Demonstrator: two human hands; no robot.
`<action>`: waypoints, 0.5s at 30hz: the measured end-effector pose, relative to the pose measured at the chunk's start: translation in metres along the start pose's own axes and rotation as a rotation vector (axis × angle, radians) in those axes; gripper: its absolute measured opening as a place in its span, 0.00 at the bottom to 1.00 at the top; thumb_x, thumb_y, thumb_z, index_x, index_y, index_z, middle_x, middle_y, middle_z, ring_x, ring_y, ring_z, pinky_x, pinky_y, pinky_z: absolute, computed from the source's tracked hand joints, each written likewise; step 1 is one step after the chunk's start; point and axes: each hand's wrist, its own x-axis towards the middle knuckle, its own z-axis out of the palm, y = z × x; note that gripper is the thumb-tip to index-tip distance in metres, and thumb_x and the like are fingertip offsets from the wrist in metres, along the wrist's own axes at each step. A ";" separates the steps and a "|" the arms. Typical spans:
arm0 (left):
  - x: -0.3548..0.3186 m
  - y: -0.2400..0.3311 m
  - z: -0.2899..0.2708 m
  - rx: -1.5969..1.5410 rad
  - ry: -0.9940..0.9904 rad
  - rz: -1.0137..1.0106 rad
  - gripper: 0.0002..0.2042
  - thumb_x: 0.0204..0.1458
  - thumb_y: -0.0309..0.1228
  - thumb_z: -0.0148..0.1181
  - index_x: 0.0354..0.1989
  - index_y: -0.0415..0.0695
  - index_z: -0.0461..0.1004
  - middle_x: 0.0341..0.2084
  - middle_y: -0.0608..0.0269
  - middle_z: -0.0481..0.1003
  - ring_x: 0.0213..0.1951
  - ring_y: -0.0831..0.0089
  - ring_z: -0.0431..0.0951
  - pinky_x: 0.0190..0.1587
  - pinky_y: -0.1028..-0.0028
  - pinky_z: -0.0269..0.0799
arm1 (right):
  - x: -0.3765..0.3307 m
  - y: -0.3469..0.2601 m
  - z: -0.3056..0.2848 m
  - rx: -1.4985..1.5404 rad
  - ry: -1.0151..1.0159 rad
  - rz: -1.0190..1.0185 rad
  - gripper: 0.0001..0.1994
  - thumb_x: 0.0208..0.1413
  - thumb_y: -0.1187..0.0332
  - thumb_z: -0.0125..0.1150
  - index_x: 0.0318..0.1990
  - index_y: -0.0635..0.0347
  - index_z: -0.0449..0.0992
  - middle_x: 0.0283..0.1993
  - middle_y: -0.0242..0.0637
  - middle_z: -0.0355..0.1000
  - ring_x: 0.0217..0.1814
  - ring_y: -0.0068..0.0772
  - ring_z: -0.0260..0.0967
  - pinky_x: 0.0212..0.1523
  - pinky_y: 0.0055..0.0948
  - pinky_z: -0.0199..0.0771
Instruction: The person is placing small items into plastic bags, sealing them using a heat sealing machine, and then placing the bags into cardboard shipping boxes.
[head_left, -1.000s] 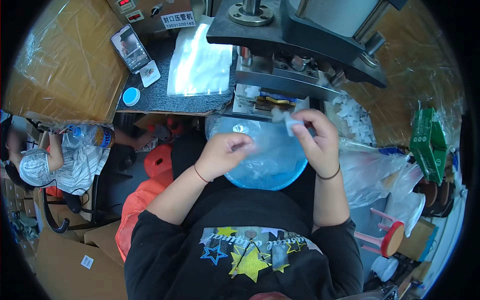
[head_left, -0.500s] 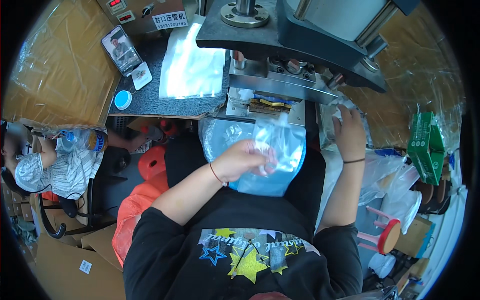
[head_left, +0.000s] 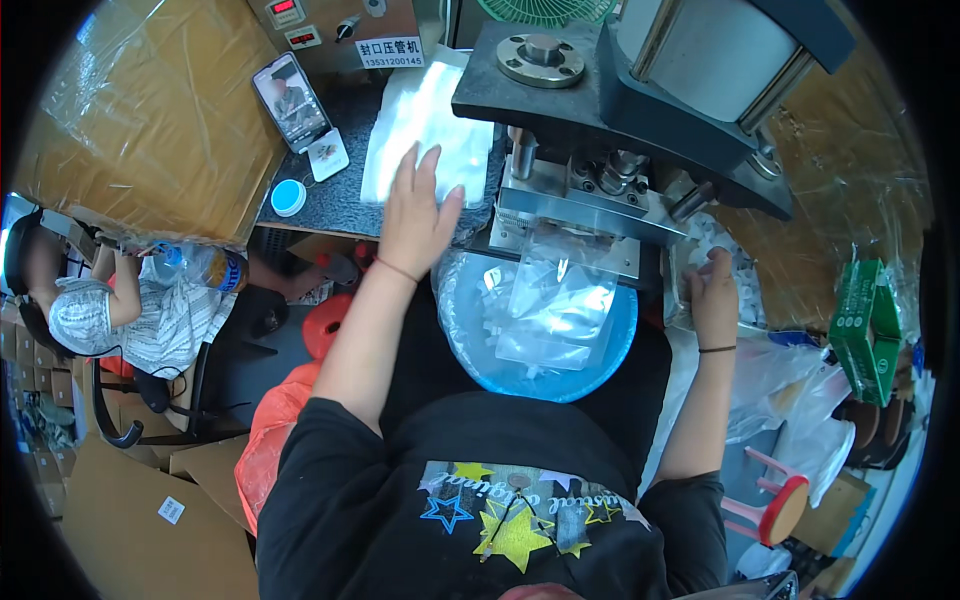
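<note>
My left hand (head_left: 415, 205) reaches forward with fingers spread and rests on a stack of clear plastic bags (head_left: 425, 125) lying on the dark bench top. My right hand (head_left: 712, 290) is out at the right side of the grey press machine (head_left: 640, 110), fingers curled in a pile of small white parts (head_left: 725, 255); whether it grips one I cannot tell. In my lap sits a blue plastic basin (head_left: 540, 375) holding a filled clear bag (head_left: 555, 310) and small white pieces.
A phone on a stand (head_left: 290, 100) and a small blue-and-white lid (head_left: 288, 197) are on the bench's left. A wrapped cardboard box (head_left: 140, 120) stands at the left. Another person (head_left: 110, 300) sits low on the left. Green boxes (head_left: 865, 325) lie to the right.
My left hand left the bag in the basin and moved up and forward onto the stack of bags. My right hand moved out to the pile at the right. The bag now lies in the basin.
</note>
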 end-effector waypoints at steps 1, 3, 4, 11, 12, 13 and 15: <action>-0.003 -0.019 0.000 0.299 -0.055 0.103 0.28 0.56 0.38 0.62 0.63 0.41 0.63 0.58 0.39 0.66 0.63 0.45 0.65 0.64 0.49 0.59 | -0.001 0.000 -0.002 0.001 -0.002 -0.008 0.16 0.56 0.75 0.59 0.52 0.61 0.66 0.44 0.50 0.74 0.43 0.58 0.74 0.43 0.45 0.73; -0.017 -0.021 -0.009 0.352 -0.199 0.177 0.28 0.56 0.40 0.62 0.64 0.43 0.64 0.60 0.42 0.66 0.65 0.46 0.62 0.66 0.47 0.55 | -0.004 0.005 -0.008 0.039 0.089 -0.125 0.14 0.56 0.76 0.58 0.50 0.63 0.68 0.43 0.49 0.74 0.45 0.56 0.73 0.46 0.41 0.73; -0.023 -0.007 -0.020 0.243 -0.279 0.231 0.25 0.58 0.38 0.60 0.62 0.42 0.67 0.60 0.44 0.67 0.64 0.47 0.64 0.65 0.49 0.57 | -0.006 0.005 -0.013 0.037 0.089 -0.119 0.14 0.56 0.76 0.58 0.50 0.63 0.68 0.43 0.49 0.74 0.45 0.56 0.73 0.46 0.41 0.73; -0.060 0.027 -0.041 -0.792 -0.245 -0.372 0.09 0.63 0.28 0.53 0.45 0.37 0.76 0.32 0.58 0.81 0.36 0.69 0.82 0.43 0.72 0.76 | -0.031 -0.047 -0.035 0.202 0.082 -0.236 0.11 0.59 0.75 0.56 0.49 0.63 0.72 0.41 0.43 0.72 0.40 0.41 0.72 0.44 0.33 0.71; -0.062 0.033 -0.043 -0.842 -0.359 -0.360 0.08 0.63 0.27 0.55 0.43 0.36 0.78 0.33 0.61 0.80 0.37 0.75 0.80 0.43 0.74 0.75 | -0.032 -0.062 -0.034 0.213 0.032 -0.290 0.10 0.60 0.75 0.56 0.49 0.63 0.73 0.41 0.42 0.72 0.40 0.38 0.71 0.43 0.31 0.70; -0.062 0.041 -0.044 -0.892 -0.474 -0.343 0.08 0.62 0.27 0.57 0.40 0.36 0.79 0.34 0.64 0.80 0.37 0.80 0.78 0.43 0.76 0.74 | -0.036 -0.080 -0.032 0.324 -0.010 -0.279 0.09 0.59 0.74 0.57 0.47 0.63 0.75 0.42 0.41 0.73 0.40 0.36 0.71 0.42 0.29 0.70; -0.063 0.062 -0.043 -0.931 -0.630 -0.403 0.06 0.59 0.26 0.62 0.37 0.36 0.80 0.32 0.67 0.80 0.35 0.83 0.76 0.41 0.79 0.73 | -0.037 -0.109 -0.031 0.565 -0.148 -0.432 0.08 0.59 0.74 0.58 0.44 0.65 0.77 0.41 0.40 0.74 0.41 0.35 0.71 0.44 0.30 0.69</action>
